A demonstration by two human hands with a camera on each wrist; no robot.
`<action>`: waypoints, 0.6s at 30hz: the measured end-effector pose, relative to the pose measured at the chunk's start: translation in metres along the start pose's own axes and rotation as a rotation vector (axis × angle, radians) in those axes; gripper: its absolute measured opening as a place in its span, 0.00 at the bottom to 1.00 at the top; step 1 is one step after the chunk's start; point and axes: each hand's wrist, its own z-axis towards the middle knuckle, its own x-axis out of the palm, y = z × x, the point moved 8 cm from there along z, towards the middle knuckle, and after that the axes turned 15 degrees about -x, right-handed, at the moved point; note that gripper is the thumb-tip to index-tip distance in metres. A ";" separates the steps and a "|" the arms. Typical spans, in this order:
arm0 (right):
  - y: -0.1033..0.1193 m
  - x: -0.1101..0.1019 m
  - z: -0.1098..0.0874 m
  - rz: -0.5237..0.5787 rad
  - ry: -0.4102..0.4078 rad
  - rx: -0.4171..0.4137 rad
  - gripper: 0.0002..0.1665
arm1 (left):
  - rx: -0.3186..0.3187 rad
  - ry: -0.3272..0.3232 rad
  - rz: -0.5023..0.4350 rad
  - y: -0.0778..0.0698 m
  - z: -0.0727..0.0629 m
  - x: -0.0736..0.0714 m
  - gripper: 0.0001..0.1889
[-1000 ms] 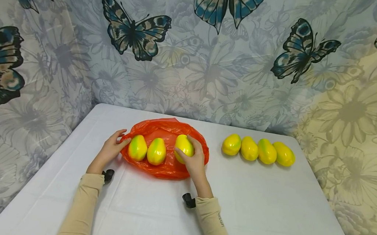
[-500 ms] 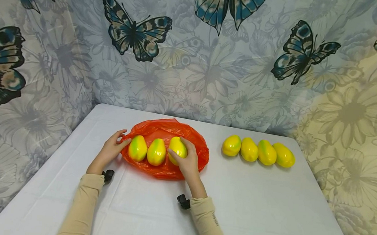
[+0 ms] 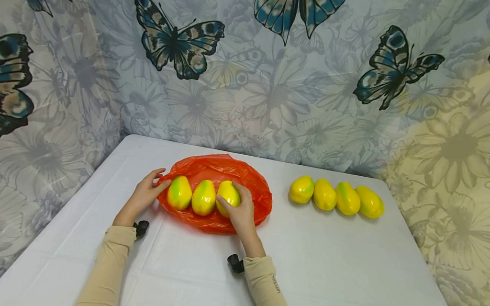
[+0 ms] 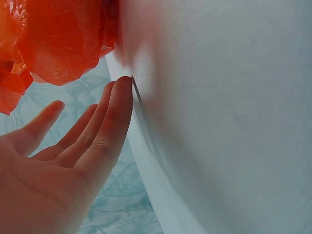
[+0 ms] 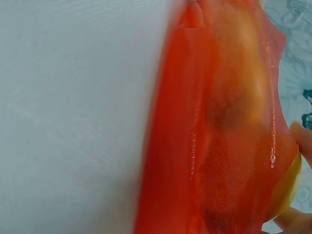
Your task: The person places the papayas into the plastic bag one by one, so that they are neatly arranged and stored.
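Three glossy yellow-green mangoes sit in a row in an open red plastic bag [image 3: 249, 177] on the table. My right hand [image 3: 242, 211] grips the rightmost mango [image 3: 226, 194], beside the middle mango [image 3: 204, 199]; the left mango [image 3: 179, 193] is nearest my left hand. In the right wrist view the bag's wall [image 5: 219, 161] covers most of the fruit, and only part of the gripped mango [image 5: 285, 192] shows between fingertips. My left hand [image 3: 143, 197] lies by the bag's left rim. Its fingers [image 4: 109, 117] are extended in the left wrist view, with the bag [image 4: 61, 39] above them.
Several more yellow mangoes [image 3: 325, 194] lie in a row on the right side of the white-covered table [image 3: 348, 271]. A fabric backdrop with butterflies [image 3: 275, 97] stands behind the table's far edge.
My right hand has moved left with its mango, from the bag's right part to close beside the middle one. The left hand has stayed at the bag's left rim.
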 end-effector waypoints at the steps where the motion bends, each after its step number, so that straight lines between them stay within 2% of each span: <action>1: 0.000 0.000 0.000 -0.004 0.002 -0.002 0.39 | -0.001 -0.001 -0.002 0.000 0.000 0.000 0.37; 18: -0.011 0.002 0.000 0.000 0.022 0.022 0.34 | 0.019 -0.011 0.001 -0.002 -0.002 -0.001 0.36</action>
